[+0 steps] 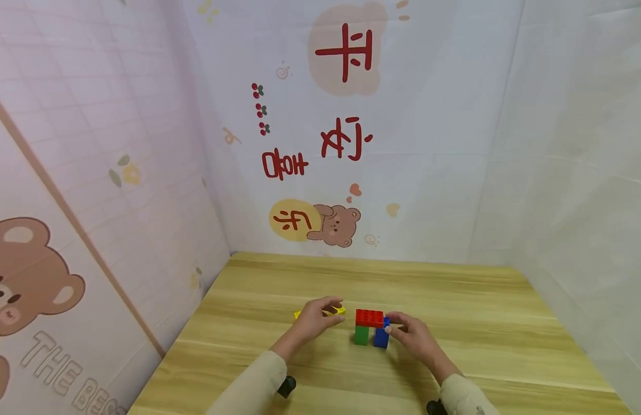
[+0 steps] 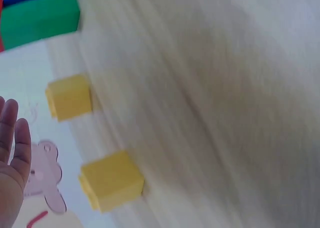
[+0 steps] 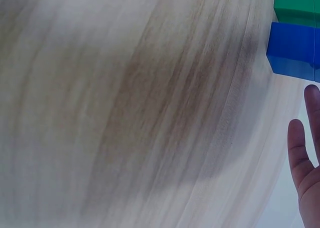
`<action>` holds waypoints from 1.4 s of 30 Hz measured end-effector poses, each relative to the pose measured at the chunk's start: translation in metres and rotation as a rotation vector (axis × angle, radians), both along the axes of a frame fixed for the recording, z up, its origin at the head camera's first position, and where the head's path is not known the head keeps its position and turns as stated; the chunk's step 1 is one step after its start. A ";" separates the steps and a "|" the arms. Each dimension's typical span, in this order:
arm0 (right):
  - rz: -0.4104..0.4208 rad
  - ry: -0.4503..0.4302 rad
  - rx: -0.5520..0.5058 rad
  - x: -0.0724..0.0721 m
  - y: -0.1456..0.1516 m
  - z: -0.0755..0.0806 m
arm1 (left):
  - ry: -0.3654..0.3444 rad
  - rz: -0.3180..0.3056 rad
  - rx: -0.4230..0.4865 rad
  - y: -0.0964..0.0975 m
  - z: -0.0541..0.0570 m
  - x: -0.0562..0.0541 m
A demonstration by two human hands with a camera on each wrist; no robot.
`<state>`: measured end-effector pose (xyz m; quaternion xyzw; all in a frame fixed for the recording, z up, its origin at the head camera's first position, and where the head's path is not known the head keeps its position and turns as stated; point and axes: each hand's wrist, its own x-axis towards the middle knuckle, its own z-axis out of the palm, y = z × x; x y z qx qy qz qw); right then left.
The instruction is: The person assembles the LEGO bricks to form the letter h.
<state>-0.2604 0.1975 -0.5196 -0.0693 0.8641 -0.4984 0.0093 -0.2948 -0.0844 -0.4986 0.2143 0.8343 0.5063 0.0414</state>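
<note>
A red studded brick bridges an upright green block and an upright blue block. At its right end, the thumb and index finger of my right hand pinch the blue block near its studded top. My left hand hovers left of this small structure, fingers loosely bent and nothing held. Two yellow blocks lie near it, one yellow block and a smaller-looking yellow block in the left wrist view. From the head, the left hand partly covers them.
The wood-grain table extends around the blocks. A printed cloth hangs behind it, with more cloth at both sides. Dark wrist devices, including one black piece, sit by the sleeves.
</note>
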 end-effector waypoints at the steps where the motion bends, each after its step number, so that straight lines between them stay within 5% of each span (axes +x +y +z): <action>1: -0.003 -0.003 -0.001 0.000 0.000 0.000 | -0.001 0.013 -0.001 -0.003 0.002 -0.001; 10: -0.013 -0.016 -0.011 0.000 0.000 0.002 | 0.005 0.143 0.036 -0.046 0.016 -0.016; 19: -0.022 -0.016 -0.016 0.002 -0.003 0.001 | -0.019 0.295 0.030 -0.087 0.002 -0.023; 27: -0.029 -0.024 -0.012 0.003 -0.003 -0.002 | -0.121 0.255 -0.058 -0.103 -0.026 -0.014; 42: -0.026 -0.024 -0.009 0.004 -0.003 0.000 | -0.084 0.144 -0.091 -0.100 -0.044 -0.010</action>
